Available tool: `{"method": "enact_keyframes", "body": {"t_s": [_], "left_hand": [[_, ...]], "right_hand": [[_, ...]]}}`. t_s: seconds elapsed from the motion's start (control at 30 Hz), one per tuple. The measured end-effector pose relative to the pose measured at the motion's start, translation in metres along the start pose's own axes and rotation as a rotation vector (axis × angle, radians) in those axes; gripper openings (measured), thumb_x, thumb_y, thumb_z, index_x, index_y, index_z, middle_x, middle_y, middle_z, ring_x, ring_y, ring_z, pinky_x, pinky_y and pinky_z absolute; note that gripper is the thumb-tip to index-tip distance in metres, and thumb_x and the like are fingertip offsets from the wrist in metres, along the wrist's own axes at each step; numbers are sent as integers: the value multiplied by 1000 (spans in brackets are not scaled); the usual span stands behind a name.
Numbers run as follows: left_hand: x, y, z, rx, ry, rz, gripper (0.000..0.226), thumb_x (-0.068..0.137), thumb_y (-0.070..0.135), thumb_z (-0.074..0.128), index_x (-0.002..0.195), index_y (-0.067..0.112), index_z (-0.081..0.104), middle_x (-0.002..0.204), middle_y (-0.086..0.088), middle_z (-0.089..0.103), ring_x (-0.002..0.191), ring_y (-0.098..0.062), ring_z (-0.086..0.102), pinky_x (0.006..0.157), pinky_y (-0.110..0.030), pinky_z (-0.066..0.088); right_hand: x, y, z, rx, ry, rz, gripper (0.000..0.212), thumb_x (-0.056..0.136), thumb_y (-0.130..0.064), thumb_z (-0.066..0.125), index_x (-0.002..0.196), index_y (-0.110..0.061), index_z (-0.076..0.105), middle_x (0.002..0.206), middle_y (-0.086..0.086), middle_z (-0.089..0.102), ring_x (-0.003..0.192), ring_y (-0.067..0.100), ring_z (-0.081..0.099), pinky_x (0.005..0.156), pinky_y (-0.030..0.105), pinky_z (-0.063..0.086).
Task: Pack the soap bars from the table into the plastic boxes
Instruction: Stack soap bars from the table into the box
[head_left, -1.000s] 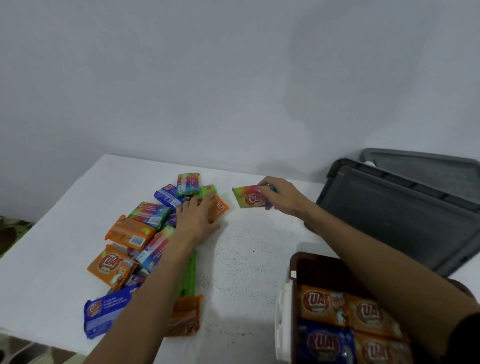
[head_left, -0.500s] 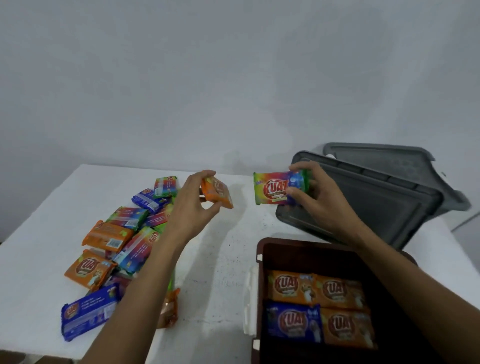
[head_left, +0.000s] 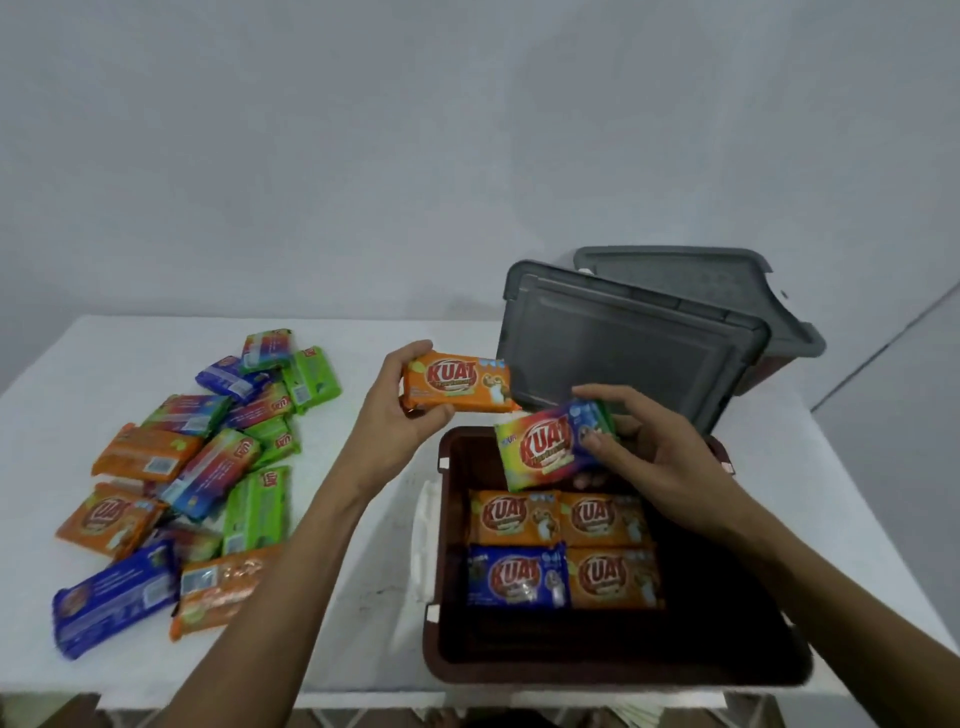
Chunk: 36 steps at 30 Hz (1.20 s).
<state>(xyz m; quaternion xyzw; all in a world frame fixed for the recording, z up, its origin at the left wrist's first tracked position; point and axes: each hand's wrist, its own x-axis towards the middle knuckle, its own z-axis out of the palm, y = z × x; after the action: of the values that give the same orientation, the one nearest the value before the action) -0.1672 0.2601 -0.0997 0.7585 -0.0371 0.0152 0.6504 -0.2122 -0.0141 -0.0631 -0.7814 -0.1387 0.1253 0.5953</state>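
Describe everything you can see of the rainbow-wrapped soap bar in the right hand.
The rainbow-wrapped soap bar is a flat rectangular pack in glossy wrap, shading green, yellow, red to blue, red KUAT logo facing up. The right hand grips its right end, fingers curled round it. It hangs tilted over the far part of the open brown box.

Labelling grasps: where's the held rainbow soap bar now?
Head view, right of centre: the rainbow soap bar is in the right hand over the far end of the brown box, beside the orange bar held by the left hand.
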Motion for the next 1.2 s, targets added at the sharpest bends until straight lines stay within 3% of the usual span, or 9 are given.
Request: {"method": "enact_keyframes", "body": {"t_s": [0.27,0.47,0.53,0.67,0.73,0.9,1.0,1.1,1.2], "left_hand": [[-12,-13,15,-55,-38,-51,62,85,-4,66,135,25,43,119,3,56,102,-6,61,82,-25,55],[-15,-13,17,-57,-36,-53,62,86,-3,65,135,26,42,118,7,56,100,2,60,79,-20,54],[-16,-13,18,-59,-43,-54,61,86,-2,64,135,27,41,119,7,55,101,0,59,78,-19,53],[-16,-15,17,-76,-62,-54,61,86,-2,64,134,29,42,122,4,54,107,-7,59,77,-18,52],[-15,-16,17,-82,-70,-49,62,86,-2,65,134,30,42,124,2,53,110,-12,58,76,-18,52],[-16,-16,18,-100,-78,-39,62,86,-3,64,133,30,42,125,3,53,109,-9,58,77,-17,52],[-17,-14,18,-107,-87,-32,62,85,-3,65,133,30,42,125,5,53,109,-7,59,78,-18,52],[-17,-13,17,-102,-94,-29,62,85,-2,66,134,28,43,127,4,54,112,-14,58,80,-20,52],[-18,-11,17,-100,-96,-24,62,85,-1,66,134,28,43,127,3,53,113,-15,57,81,-20,52]], "right_hand": [[-6,39,25,75,-121,254,42,94,-9,58,130,-24,45,114,10,69,101,25,70,81,45,60],[10,71,42,32,-125,400,45,92,-11,63,130,-28,45,116,4,68,102,17,69,84,44,59],[12,77,47,-91,-114,398,47,92,-14,64,133,-27,45,113,1,68,99,12,69,81,38,60],[14,79,49,-372,-96,345,51,93,-20,63,140,-28,44,115,-5,62,91,-1,61,60,9,51],[15,83,49,-493,-95,312,53,94,-22,63,143,-24,43,120,-2,59,95,1,59,59,6,46],[18,84,49,-631,-147,247,53,95,-24,59,145,-22,43,130,3,52,111,11,57,85,19,53],[18,72,44,-685,-206,252,49,97,-29,56,144,-22,43,132,0,56,111,10,59,87,25,54],[19,52,37,-680,-64,154,24,97,-29,54,120,-25,61,106,-10,65,89,1,64,72,20,55],[25,28,31,-512,186,44,6,97,-23,54,99,-23,59,83,-10,64,71,0,64,63,17,55]]}}
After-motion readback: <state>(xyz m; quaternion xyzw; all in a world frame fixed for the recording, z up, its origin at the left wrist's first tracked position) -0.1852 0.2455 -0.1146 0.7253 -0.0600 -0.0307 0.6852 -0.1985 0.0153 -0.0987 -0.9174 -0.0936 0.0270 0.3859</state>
